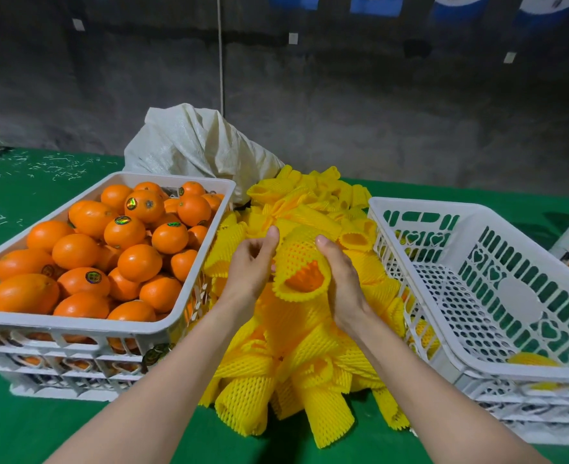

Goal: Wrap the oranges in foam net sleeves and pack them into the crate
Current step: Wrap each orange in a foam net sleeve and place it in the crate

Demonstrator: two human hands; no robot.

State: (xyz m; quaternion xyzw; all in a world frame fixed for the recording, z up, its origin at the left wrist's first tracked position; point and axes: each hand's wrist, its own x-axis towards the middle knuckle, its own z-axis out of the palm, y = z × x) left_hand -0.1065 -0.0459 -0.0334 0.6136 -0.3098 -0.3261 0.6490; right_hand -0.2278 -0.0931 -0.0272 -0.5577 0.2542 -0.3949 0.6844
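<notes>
Centrally, both hands meet over a heap of yellow foam sleeves that runs from the middle of the view down toward 6 o'clock on the green surface. The right grip is curled round a foam net sleeve, with the thumb laid over its top. Inside the sleeve sits an orange – only part of its skin shows through the sleeve's open lower end. The left grip has its fingers bent in against the sleeve's left edge and its thumb pointing up, and it seems to pinch the net there.

At 9 o'clock a white plastic crate is piled with loose oranges, several of which carry round stickers. At 3 o'clock stands the packing crate, also white, with slotted walls and a perforated floor. One sleeved orange lies in its near corner, close to the front wall. At 12 o'clock, just behind the heap, slumps a pale woven sack – it touches the far corner of the full crate.
</notes>
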